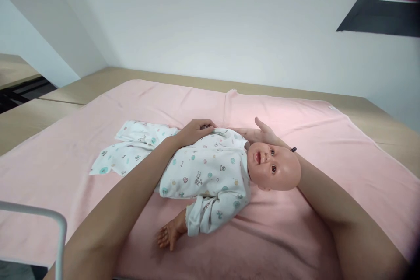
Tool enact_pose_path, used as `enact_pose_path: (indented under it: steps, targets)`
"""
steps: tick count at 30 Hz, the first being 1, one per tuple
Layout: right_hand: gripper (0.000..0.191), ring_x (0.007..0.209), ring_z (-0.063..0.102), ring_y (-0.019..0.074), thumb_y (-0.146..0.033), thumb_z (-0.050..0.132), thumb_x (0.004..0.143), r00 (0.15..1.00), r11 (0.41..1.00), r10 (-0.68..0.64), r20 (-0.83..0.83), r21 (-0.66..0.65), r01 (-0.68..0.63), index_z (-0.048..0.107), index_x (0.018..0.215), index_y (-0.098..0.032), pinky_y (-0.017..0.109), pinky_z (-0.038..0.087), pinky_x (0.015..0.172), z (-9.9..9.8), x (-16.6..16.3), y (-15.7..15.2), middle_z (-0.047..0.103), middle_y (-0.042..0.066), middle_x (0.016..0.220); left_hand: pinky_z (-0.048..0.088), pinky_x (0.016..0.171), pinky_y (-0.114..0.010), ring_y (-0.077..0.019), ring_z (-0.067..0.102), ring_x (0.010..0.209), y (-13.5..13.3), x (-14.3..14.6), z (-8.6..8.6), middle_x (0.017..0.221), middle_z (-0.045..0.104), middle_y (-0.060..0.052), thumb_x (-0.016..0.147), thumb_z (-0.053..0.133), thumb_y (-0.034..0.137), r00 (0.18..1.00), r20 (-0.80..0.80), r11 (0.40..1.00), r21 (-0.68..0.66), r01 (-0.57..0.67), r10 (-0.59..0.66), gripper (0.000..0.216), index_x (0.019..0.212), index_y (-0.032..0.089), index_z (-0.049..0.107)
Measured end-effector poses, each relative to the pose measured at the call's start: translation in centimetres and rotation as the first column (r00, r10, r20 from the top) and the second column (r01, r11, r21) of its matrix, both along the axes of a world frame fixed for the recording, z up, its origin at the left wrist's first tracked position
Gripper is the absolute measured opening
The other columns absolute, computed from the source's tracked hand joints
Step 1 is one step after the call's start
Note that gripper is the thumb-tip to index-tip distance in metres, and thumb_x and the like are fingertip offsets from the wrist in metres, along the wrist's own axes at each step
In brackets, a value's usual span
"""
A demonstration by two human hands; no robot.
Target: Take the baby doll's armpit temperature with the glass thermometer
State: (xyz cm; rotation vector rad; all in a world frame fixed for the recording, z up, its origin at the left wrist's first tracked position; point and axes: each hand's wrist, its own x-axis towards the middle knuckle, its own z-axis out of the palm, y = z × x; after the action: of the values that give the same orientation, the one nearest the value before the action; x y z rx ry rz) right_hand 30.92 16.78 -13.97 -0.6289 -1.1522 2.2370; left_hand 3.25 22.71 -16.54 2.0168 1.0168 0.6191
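Note:
A baby doll (275,168) lies on its back across a pink blanket (164,100), head to the right. It wears a white patterned sleepsuit (206,173), whose empty legs trail to the left. My left hand (195,131) rests on the far side of the doll's torso, fingers curled over the fabric. My right hand (266,133) reaches behind the doll's head with fingers stretched out, next to the doll's far arm. The doll's near bare hand (169,234) sticks out of its sleeve.
The blanket covers a beige table (377,113) set against a white wall. A grey metal rail (49,223) stands at the bottom left. A dark frame (380,13) hangs on the wall at the upper right.

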Motion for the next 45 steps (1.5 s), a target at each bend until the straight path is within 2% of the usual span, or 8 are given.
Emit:
enact_pose_path:
  steps: [4,10,15,21,26,31,35,45]
  targets:
    - [0.078,0.143,0.045,0.0285,-0.068,0.016,0.102,0.998,0.998,-0.053,-0.030,0.024,0.054,0.043,0.143,-0.009,0.048,0.038,0.114,-0.3,0.1,0.4,0.050,0.021,0.151,0.039,0.076,-0.033,-0.0183,0.055,0.083,0.0,0.0,0.0,0.097,0.070,-0.002,0.095,0.054,0.048,1.000,0.002,1.000,0.006,-0.002,0.002,0.033,0.102,0.022,0.072]
    - [0.086,0.145,0.042,0.0348,-0.071,0.012,0.101,0.999,1.000,-0.024,-0.023,0.018,0.024,0.043,0.143,-0.004,0.059,0.036,0.114,-0.5,0.3,0.0,0.047,0.024,0.153,0.039,0.074,-0.032,-0.0177,0.054,0.080,0.0,0.0,0.1,0.095,0.069,-0.002,0.095,0.052,0.048,1.000,-0.011,1.000,0.007,0.000,0.000,0.034,0.102,0.022,0.072]
    - [0.084,0.151,0.033,0.0269,-0.072,0.011,0.101,0.997,0.997,-0.060,-0.047,0.050,0.062,0.041,0.146,-0.008,0.050,0.030,0.120,-0.7,0.1,0.6,0.043,0.018,0.158,0.040,0.077,-0.032,-0.0183,0.056,0.083,0.0,0.1,0.2,0.097,0.070,-0.002,0.095,0.053,0.048,1.000,-0.001,1.000,0.005,0.004,-0.004,0.033,0.103,0.022,0.072]
    - [0.085,0.145,0.042,0.0346,-0.068,0.010,0.103,1.000,1.000,-0.003,-0.030,0.027,0.004,0.040,0.147,-0.003,0.059,0.035,0.115,0.0,0.1,-0.7,0.044,0.024,0.156,0.040,0.076,-0.032,-0.0183,0.055,0.083,0.1,0.0,0.0,0.097,0.070,-0.001,0.095,0.053,0.048,1.000,-0.008,1.000,0.001,0.001,-0.001,0.033,0.103,0.022,0.072]
    - [0.082,0.145,0.043,0.0310,-0.070,0.014,0.102,0.998,0.998,-0.044,-0.048,0.045,0.046,0.035,0.153,-0.010,0.054,0.034,0.117,0.1,-0.3,-0.5,0.040,0.019,0.160,0.040,0.077,-0.032,-0.0185,0.056,0.084,0.1,0.0,0.0,0.098,0.070,-0.002,0.095,0.053,0.048,1.000,-0.006,1.000,0.007,0.000,0.000,0.034,0.103,0.022,0.072]
    - [0.078,0.143,0.046,0.0322,-0.065,0.014,0.105,1.000,0.999,0.015,0.008,0.041,-0.016,0.037,0.151,-0.007,0.056,0.039,0.113,0.4,0.1,-1.5,0.043,0.022,0.157,0.041,0.077,-0.033,-0.0189,0.057,0.085,0.0,0.0,0.0,0.099,0.071,-0.002,0.095,0.053,0.048,1.000,-0.012,1.000,0.005,-0.003,0.003,0.033,0.103,0.023,0.073]
    - [0.080,0.145,0.043,0.0295,-0.069,0.013,0.103,0.998,0.995,-0.054,-0.014,0.084,0.055,0.033,0.154,-0.010,0.053,0.036,0.116,0.6,-0.3,-1.5,0.041,0.019,0.159,0.041,0.079,-0.033,-0.0193,0.058,0.088,0.1,0.0,0.0,0.100,0.071,-0.002,0.095,0.053,0.047,1.000,-0.006,1.000,0.005,0.001,-0.001,0.032,0.103,0.023,0.072]
    - [0.080,0.146,0.042,0.0269,-0.069,0.012,0.103,0.997,0.992,-0.070,-0.028,0.101,0.072,0.038,0.151,-0.011,0.051,0.032,0.119,0.0,-0.2,-0.8,0.043,0.017,0.158,0.040,0.076,-0.033,-0.0187,0.057,0.084,0.2,0.1,-0.1,0.098,0.070,-0.002,0.096,0.053,0.047,1.000,-0.012,1.000,0.008,0.001,-0.001,0.032,0.104,0.023,0.072]
